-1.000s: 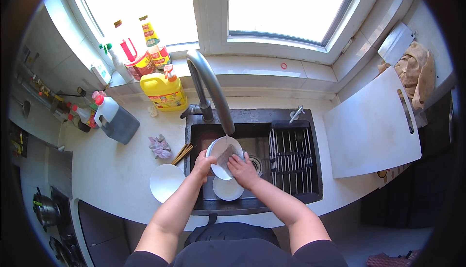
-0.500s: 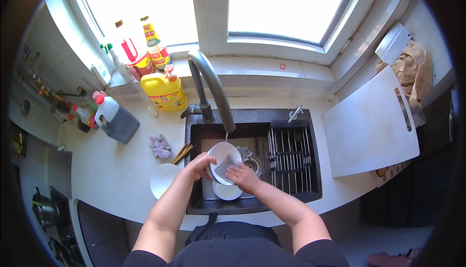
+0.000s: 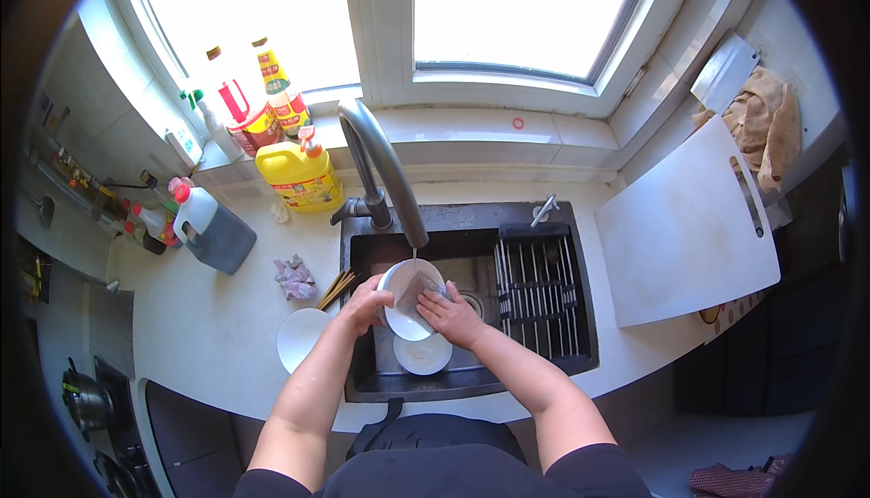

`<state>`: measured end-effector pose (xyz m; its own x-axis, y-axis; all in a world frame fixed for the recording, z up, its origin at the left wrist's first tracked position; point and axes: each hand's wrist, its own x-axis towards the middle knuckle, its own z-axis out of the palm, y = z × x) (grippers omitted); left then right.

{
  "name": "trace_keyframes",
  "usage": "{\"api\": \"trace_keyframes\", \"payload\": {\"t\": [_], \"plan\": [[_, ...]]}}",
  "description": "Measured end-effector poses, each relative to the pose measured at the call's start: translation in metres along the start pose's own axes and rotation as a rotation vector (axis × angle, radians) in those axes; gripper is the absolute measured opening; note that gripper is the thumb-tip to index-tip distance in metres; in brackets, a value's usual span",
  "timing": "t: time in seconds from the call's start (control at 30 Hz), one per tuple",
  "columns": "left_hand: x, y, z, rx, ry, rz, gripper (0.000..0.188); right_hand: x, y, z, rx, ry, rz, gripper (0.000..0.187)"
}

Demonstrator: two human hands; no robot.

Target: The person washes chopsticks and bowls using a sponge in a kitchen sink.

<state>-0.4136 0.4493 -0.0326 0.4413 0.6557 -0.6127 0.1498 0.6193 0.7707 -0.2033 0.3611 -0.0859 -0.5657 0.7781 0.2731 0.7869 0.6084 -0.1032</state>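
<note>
My left hand (image 3: 365, 305) grips the rim of a white bowl (image 3: 408, 324), thumb inside, and holds it tilted over the sink under the tap. A thin stream of water falls from the tap (image 3: 405, 190) into it. With fingers extended, my right hand (image 3: 451, 317) presses a grey dishcloth (image 3: 413, 293) against the bowl's inner wall. Below, a second white bowl (image 3: 423, 357) sits in the dark sink (image 3: 362, 380). On the counter by my left forearm lies a white plate (image 3: 299, 335), with wooden chopsticks (image 3: 336, 289) behind it.
A slatted drying rack (image 3: 539, 299) fills the sink's right side. To the right stands a white cutting board (image 3: 684, 235). Left on the counter are a crumpled cloth (image 3: 294, 277), a dark-filled jug (image 3: 217, 231) and a yellow pump bottle (image 3: 301, 178). Behind the sink is the window ledge.
My right hand and the dishcloth have shifted slightly up inside the bowl. The bowl has tilted a little, and more of the lower bowl shows. The whole view has shifted slightly.
</note>
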Motion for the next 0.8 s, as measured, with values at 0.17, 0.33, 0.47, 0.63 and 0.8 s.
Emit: {"api": "trace_keyframes", "payload": {"t": [0.17,0.33,0.47,0.63,0.8], "plan": [[-0.003,-0.021,0.029,-0.116,0.157,0.126,0.071,0.022,-0.052,-0.008,0.611,-0.026,0.393,0.031],[0.001,-0.039,0.024,-0.125,0.204,0.252,0.070,0.030,-0.062,-0.016,0.701,-0.031,0.462,0.038],[-0.020,-0.006,0.018,0.000,0.105,0.094,0.070,-0.010,-0.006,0.009,0.107,-0.028,0.046,0.044],[-0.018,-0.004,0.022,-0.047,0.158,-0.003,0.073,-0.011,-0.002,0.005,0.087,0.070,0.023,0.031],[-0.008,-0.034,0.032,-0.333,0.349,0.167,0.063,0.038,-0.067,-0.013,0.634,0.246,0.476,0.019]]}}
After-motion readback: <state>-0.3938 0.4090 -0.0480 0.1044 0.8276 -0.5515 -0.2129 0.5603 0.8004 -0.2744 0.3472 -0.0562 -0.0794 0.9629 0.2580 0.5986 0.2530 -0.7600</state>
